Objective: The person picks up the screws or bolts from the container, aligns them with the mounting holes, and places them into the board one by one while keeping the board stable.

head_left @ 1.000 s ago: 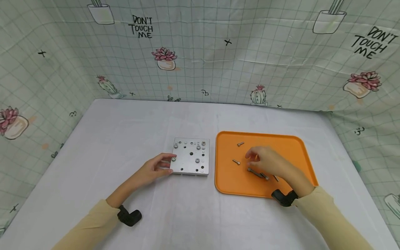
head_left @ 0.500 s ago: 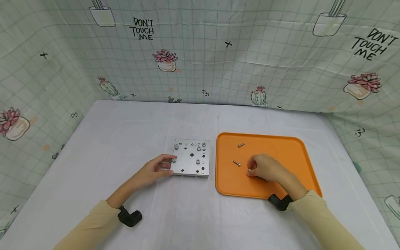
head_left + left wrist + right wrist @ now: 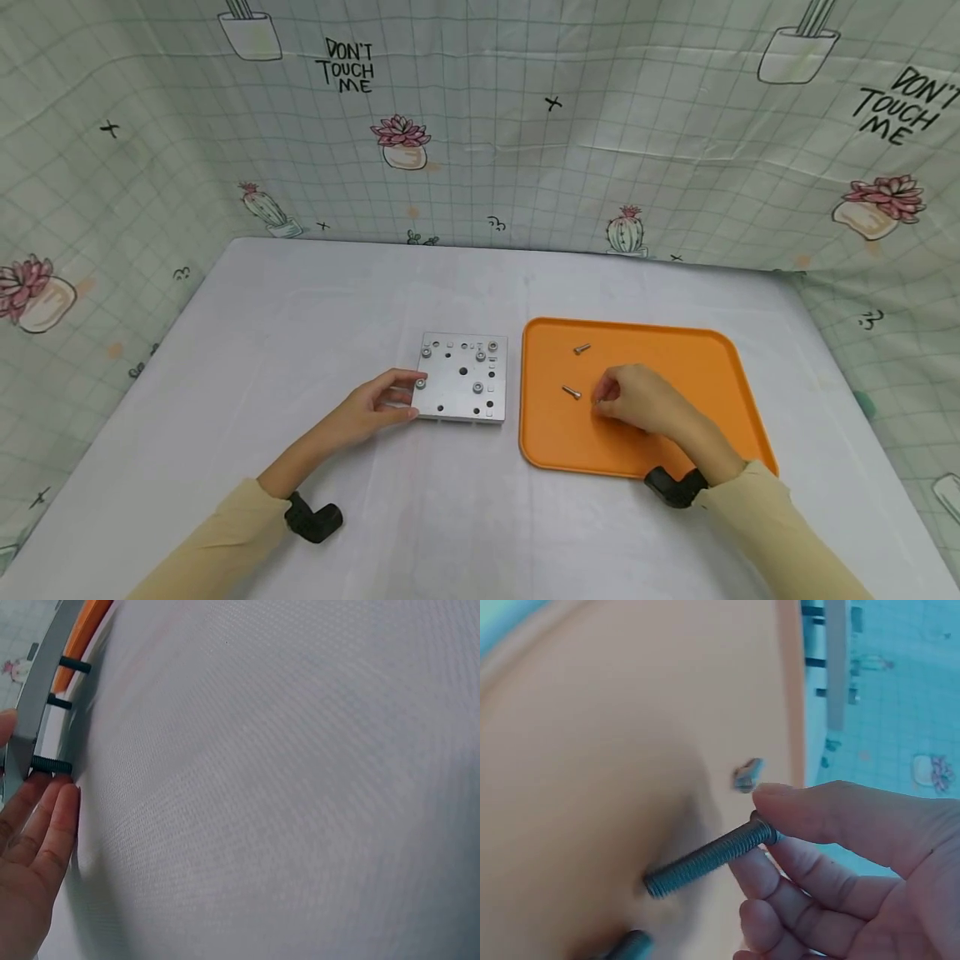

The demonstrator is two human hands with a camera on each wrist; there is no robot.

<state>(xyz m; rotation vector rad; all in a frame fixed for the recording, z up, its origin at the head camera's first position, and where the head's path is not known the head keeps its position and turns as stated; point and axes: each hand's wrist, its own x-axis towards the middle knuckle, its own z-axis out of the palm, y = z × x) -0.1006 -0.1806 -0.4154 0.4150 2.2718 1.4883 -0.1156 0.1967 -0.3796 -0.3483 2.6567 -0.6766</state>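
Observation:
A square silver metal plate [image 3: 453,398] with holes and several socket-head bolts in it stands on the white table. My left hand [image 3: 378,402] grips its left edge, fingertips right at a bolt shank [image 3: 51,765] that sticks out underneath in the left wrist view. Over the orange tray [image 3: 697,358], my right hand [image 3: 641,402] pinches a long threaded bolt [image 3: 709,859] by its head between thumb and fingers. The bolt slants, its threaded end low over the tray. Beside that end lies the tip of another bolt [image 3: 632,945], mostly out of frame.
Two shorter bolts lie on the tray left of my right hand, an upper bolt [image 3: 582,348] and a lower bolt [image 3: 572,392]. A patterned cloth [image 3: 480,125] hangs behind the table. The tray's raised rim [image 3: 522,408] faces the plate.
My right hand has lowered into the tray, and its fingers have closed on a long bolt. The left hand stays at the plate's edge. The view shifts slightly.

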